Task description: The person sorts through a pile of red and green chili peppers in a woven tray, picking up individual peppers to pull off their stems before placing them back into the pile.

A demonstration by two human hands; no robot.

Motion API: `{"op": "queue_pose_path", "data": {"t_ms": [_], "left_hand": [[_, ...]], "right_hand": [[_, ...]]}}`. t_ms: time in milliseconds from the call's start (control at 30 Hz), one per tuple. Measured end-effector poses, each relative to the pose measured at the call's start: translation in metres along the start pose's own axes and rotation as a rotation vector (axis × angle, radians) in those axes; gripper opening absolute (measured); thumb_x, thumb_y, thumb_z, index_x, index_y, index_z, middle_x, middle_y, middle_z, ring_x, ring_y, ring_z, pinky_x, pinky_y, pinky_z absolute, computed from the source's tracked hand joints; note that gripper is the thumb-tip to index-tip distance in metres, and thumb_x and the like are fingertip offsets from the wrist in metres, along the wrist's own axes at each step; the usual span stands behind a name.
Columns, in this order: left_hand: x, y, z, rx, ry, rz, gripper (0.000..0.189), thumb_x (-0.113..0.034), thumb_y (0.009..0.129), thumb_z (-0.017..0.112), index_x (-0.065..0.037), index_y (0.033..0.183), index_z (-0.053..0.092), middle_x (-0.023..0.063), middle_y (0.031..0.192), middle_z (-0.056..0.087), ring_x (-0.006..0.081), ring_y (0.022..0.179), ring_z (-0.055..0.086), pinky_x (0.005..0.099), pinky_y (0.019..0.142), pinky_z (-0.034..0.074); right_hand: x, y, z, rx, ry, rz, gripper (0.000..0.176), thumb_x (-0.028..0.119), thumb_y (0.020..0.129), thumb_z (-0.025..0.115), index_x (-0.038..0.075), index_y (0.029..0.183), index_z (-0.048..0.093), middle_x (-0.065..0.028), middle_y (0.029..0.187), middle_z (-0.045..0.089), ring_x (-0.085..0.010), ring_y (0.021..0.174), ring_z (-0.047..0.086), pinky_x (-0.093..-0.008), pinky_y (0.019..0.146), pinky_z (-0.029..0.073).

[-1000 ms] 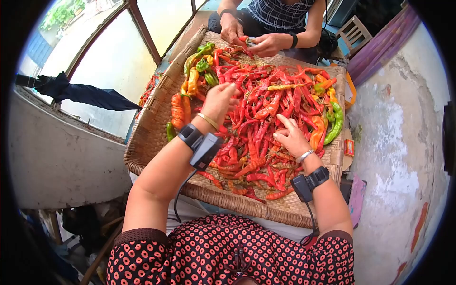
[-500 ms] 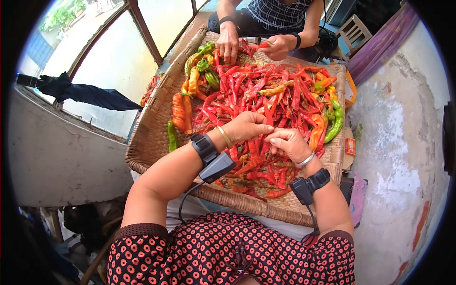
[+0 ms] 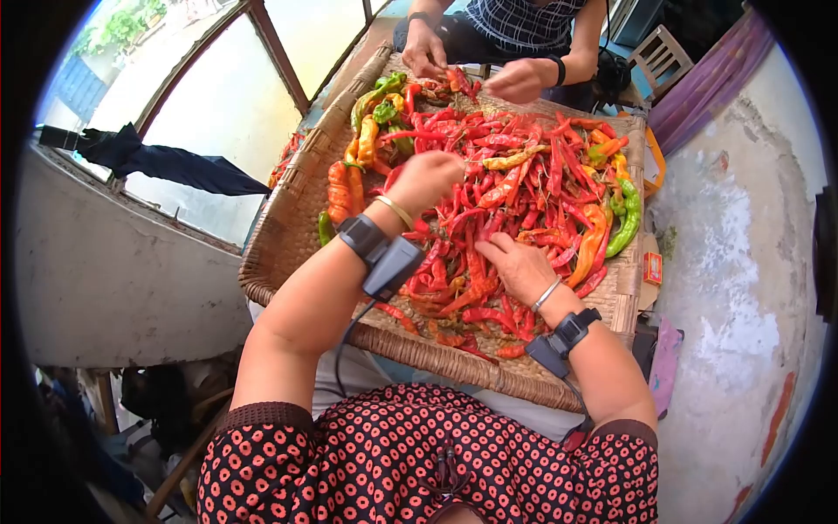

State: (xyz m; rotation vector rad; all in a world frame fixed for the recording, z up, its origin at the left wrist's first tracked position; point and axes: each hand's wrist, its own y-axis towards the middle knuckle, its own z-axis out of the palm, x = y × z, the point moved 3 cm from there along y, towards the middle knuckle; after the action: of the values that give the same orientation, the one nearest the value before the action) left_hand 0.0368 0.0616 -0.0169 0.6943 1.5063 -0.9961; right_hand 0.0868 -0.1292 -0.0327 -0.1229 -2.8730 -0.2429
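Red chili peppers (image 3: 515, 188) lie heaped in a shallow woven basket (image 3: 288, 249) in front of me. My left hand (image 3: 428, 182) is over the left middle of the heap, its fingers smeared by motion. Lower and to the right, my right hand (image 3: 522, 269) has its thumb and forefinger closed on a red chili pepper (image 3: 491, 225) at the heap's surface. Orange peppers (image 3: 340, 190) and yellow ones (image 3: 367, 142) line the left side. A long green pepper (image 3: 628, 220) curves along the right.
Across the basket sits a co-worker, whose one hand (image 3: 425, 51) holds a reddish pepper (image 3: 460, 83) and whose other hand (image 3: 517, 80) is blurred beside it. A folded dark umbrella (image 3: 179, 170) sticks out at left. The basket's right rim is near a peeling wall (image 3: 729, 288).
My hands, together before, are now apart: the left has moved up and away, the right slightly down. The co-worker's hands have shifted. The view has swung a little.
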Motion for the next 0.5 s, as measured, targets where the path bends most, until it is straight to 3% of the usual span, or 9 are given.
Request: {"op": "queue_pose_path", "data": {"t_ms": [33,100,133,233,333,400,500], "left_hand": [[0.007,0.003,0.008,0.166,0.414,0.088,0.025,-0.027,0.08,0.055,-0.004,0.087,0.06,0.0044,0.07,0.06,0.0132,0.057,0.055,0.0265,0.05,0.044],[0.01,-0.009,0.022,0.14,1.114,0.28,0.028,-0.031,0.073,0.059,-0.005,0.083,0.062,0.0106,0.069,0.061,0.0237,0.063,0.059,0.0346,0.057,0.046],[0.009,-0.014,0.028,0.099,1.293,0.258,0.027,-0.033,0.068,0.062,-0.009,0.079,0.063,0.0136,0.073,0.06,0.03,0.069,0.058,0.0395,0.061,0.046],[0.02,-0.016,0.035,0.234,1.398,0.174,0.026,-0.033,0.066,0.062,-0.009,0.072,0.062,0.0122,0.071,0.06,0.0292,0.069,0.059,0.0392,0.061,0.047],[0.025,-0.017,0.039,0.2,1.48,0.185,0.023,-0.031,0.065,0.062,-0.01,0.073,0.062,0.0119,0.07,0.06,0.0294,0.068,0.058,0.0392,0.061,0.047],[0.024,-0.016,0.037,0.197,1.492,0.212,0.022,-0.03,0.065,0.062,-0.01,0.073,0.063,0.0118,0.07,0.06,0.0295,0.068,0.058,0.0394,0.061,0.047],[0.011,-0.023,0.031,0.165,1.24,0.349,0.019,-0.027,0.066,0.061,-0.009,0.073,0.063,0.0123,0.07,0.06,0.0302,0.068,0.058,0.0399,0.062,0.047]], "right_hand": [[0.0,0.001,-0.001,0.019,-0.065,0.031,0.026,0.009,0.075,0.046,0.013,0.1,0.051,-0.0082,0.085,0.048,-0.0248,0.071,0.056,-0.0361,0.058,0.047],[-0.001,0.001,0.002,0.029,-0.125,0.068,0.026,0.009,0.076,0.043,0.014,0.101,0.05,-0.0087,0.083,0.047,-0.0245,0.071,0.057,-0.0361,0.057,0.047],[-0.002,0.0,0.009,0.019,-0.165,0.049,0.026,0.01,0.076,0.044,0.014,0.101,0.05,-0.0089,0.082,0.046,-0.0243,0.07,0.057,-0.0363,0.056,0.047],[-0.003,-0.002,0.012,-0.038,-0.196,0.028,0.018,0.01,0.075,0.045,0.011,0.091,0.051,-0.0091,0.078,0.047,-0.0246,0.068,0.057,-0.0364,0.054,0.047],[-0.009,-0.004,0.012,-0.024,-0.251,-0.015,0.003,0.01,0.072,0.048,0.01,0.072,0.052,-0.0082,0.072,0.051,-0.0251,0.064,0.058,-0.0367,0.054,0.048],[-0.011,-0.006,0.008,-0.049,-0.233,-0.014,0.003,0.011,0.072,0.049,0.01,0.073,0.052,-0.0081,0.072,0.051,-0.0254,0.065,0.058,-0.0368,0.054,0.048],[-0.011,-0.004,-0.003,-0.113,-0.138,-0.008,0.006,0.015,0.071,0.053,0.009,0.073,0.053,-0.0083,0.071,0.053,-0.0267,0.065,0.058,-0.0374,0.055,0.047]]}}
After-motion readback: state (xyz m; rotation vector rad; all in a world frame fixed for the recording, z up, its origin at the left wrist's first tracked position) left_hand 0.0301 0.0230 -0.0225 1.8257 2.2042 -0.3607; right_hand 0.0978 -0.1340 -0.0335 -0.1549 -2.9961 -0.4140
